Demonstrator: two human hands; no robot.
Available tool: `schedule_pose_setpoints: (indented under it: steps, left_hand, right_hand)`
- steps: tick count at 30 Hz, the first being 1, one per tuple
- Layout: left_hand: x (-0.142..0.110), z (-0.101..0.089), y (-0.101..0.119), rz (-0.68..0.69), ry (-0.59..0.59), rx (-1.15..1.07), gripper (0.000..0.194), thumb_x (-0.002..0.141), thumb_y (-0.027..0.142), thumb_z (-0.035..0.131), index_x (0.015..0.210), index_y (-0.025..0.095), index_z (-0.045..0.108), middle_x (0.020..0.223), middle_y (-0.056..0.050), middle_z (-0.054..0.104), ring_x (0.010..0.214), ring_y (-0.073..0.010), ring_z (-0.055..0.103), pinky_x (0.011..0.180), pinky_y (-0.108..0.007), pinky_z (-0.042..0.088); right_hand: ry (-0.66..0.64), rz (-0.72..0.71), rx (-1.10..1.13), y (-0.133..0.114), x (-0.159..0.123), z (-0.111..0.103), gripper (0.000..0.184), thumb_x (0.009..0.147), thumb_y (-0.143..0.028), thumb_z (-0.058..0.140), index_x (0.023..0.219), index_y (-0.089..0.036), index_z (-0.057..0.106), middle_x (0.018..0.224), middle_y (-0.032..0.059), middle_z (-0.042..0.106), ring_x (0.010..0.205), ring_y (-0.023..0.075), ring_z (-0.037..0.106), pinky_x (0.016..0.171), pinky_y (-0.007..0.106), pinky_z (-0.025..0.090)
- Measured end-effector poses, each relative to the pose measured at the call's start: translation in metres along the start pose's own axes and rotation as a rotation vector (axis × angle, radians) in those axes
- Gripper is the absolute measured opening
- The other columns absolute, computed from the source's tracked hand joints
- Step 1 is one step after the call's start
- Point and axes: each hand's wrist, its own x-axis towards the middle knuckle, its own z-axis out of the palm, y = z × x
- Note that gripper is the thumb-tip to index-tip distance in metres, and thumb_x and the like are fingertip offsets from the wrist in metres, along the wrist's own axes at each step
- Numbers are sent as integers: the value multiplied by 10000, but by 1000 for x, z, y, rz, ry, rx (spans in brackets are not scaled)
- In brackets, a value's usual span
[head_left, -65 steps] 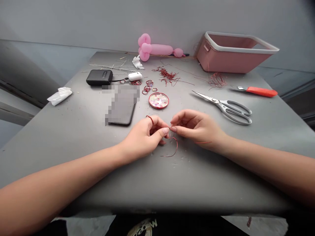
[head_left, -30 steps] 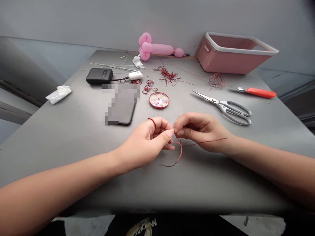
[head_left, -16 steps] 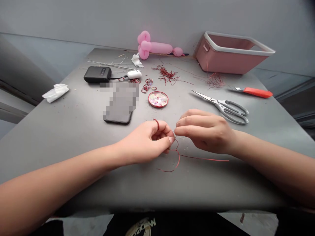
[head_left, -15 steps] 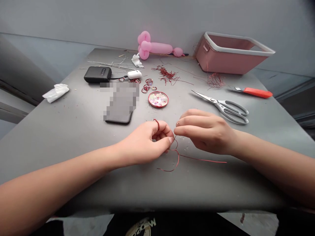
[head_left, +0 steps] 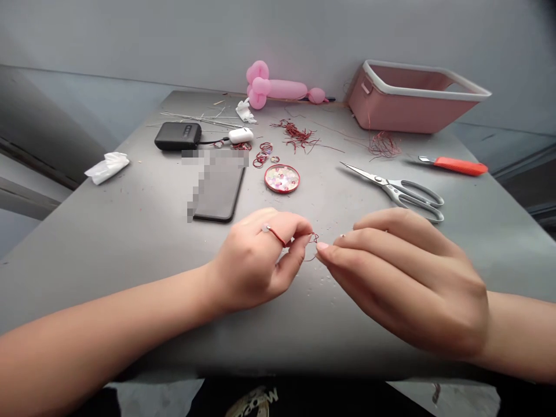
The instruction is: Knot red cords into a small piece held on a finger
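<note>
Between my two hands is a thin dark-red cord [head_left: 315,237], bent into a small loop or knot. My left hand [head_left: 260,255] pinches it between thumb and index finger; a red cord ring with a pale bead [head_left: 277,235] is on one of its fingers. My right hand [head_left: 403,278] is closed, its thumb and fingertips pinching the cord just to the right of the left fingertips. Most of the cord is hidden behind the fingers. Beyond the hands lies a round red-rimmed dish [head_left: 282,179] of pale and pink beads, with several finished cord rings [head_left: 262,157] behind it.
Grey scissors [head_left: 397,191] and an orange utility knife [head_left: 458,166] lie at right. A pink bin [head_left: 403,110] stands behind red cord scraps [head_left: 299,134]. At left are a phone [head_left: 221,188], black power bank [head_left: 178,136], white earbud case [head_left: 241,135] and tissue [head_left: 108,167]. A pink balloon [head_left: 286,89] rests against the wall.
My right hand has come nearer and turned, now pinching the cord. The left hand has rotated, bringing its ring's bead into view. The long loose cord ends no longer show on the table.
</note>
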Motion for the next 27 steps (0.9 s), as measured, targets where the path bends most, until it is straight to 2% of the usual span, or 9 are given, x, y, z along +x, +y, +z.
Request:
schedule_pose_setpoints:
  steps: [4, 9, 12, 15, 17, 20, 23, 27]
  left_hand:
    - [1, -4, 3, 17, 70, 33, 106, 870, 171, 526, 848, 219, 618, 755, -30, 694, 689, -165, 614, 695, -298, 470]
    - [0, -5, 5, 26, 91, 42, 96, 880, 160, 528, 856, 195, 615, 765, -30, 706, 690, -146, 632, 685, -272, 488]
    - [-1, -3, 3, -11, 81, 2, 72, 879, 178, 545, 860, 186, 614, 773, -22, 707, 694, -136, 640, 690, -255, 502]
    - [1, -3, 2, -83, 34, -71, 67, 880, 192, 552, 853, 186, 614, 775, -8, 708, 693, -120, 646, 693, -236, 511]
    - [4, -4, 1, -166, 18, -135, 65, 881, 202, 557, 853, 183, 613, 785, -6, 709, 707, -116, 650, 698, -228, 517]
    - [9, -6, -1, -322, 54, -307, 94, 889, 256, 570, 880, 170, 606, 843, -34, 715, 780, -138, 674, 716, -242, 540]
    - [12, -6, -3, -431, 97, -541, 125, 887, 279, 597, 893, 154, 597, 886, -50, 716, 833, -147, 692, 779, -261, 562]
    - [15, -5, -3, -514, 132, -759, 111, 875, 248, 627, 858, 142, 599, 861, -33, 717, 809, -125, 701, 826, -265, 571]
  right_hand:
    - [27, -13, -14, -1, -1, 1, 230, 813, -69, 642, 974, -232, 637, 739, 49, 665, 709, 216, 574, 611, 373, 442]
    - [37, -133, -108, 5, 0, 4, 230, 809, -46, 638, 980, -200, 636, 714, 46, 665, 726, 213, 559, 646, 374, 439]
    - [17, -153, -144, 7, -1, 6, 227, 807, -42, 644, 957, -213, 644, 716, 38, 669, 762, 212, 563, 672, 371, 435]
    - [3, -105, -78, 10, -1, 12, 229, 816, -50, 631, 968, -221, 632, 726, 35, 675, 763, 209, 573, 678, 363, 449]
    - [-11, 16, 55, 13, 1, 16, 177, 839, -91, 620, 975, -204, 621, 764, 48, 680, 744, 197, 581, 681, 353, 471]
    - [-72, 372, 335, 19, 6, 19, 80, 893, -216, 592, 966, -197, 620, 776, 41, 672, 695, 161, 594, 644, 312, 480]
    - [-157, 718, 665, 26, 10, 19, 163, 903, -356, 590, 907, -200, 635, 761, 29, 651, 686, 149, 595, 618, 288, 472]
    - [-255, 969, 1087, 34, 9, 22, 223, 813, -399, 709, 903, -203, 650, 866, 28, 644, 781, 148, 589, 668, 273, 472]
